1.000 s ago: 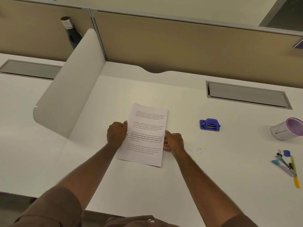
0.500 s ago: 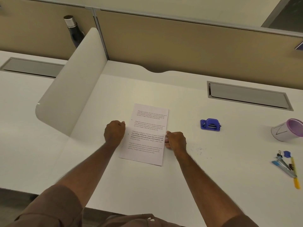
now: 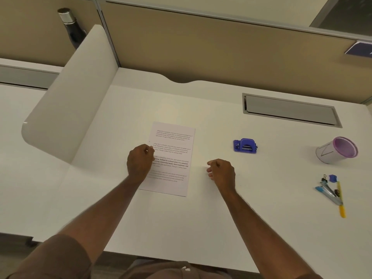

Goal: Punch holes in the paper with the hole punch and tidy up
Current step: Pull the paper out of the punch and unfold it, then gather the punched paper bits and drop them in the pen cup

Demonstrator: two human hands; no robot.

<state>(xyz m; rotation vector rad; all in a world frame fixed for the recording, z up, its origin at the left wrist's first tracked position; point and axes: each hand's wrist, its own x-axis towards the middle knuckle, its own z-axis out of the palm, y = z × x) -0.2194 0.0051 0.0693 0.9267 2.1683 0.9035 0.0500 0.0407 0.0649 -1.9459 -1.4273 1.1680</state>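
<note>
A printed sheet of paper [image 3: 173,158] lies flat in the middle of the white desk [image 3: 221,218]. My left hand [image 3: 140,160] is curled over the sheet's left edge, thumb and fingers pinched on it. My right hand [image 3: 221,171] hovers just right of the paper, apart from it, fingers loosely curled and holding nothing. The blue hole punch [image 3: 245,145] stands on the desk, beyond and to the right of my right hand.
A purple-rimmed pen cup [image 3: 336,151] lies on its side at the far right. Pens, clips and a small blue item [image 3: 332,193] are scattered below it. A white curved divider [image 3: 66,109] rises at the left, and a grey cable hatch [image 3: 289,110] sits at back right.
My right hand has let go of the paper's right edge and moved to the right, off the sheet. My left hand stays on the left edge. The paper has not moved.
</note>
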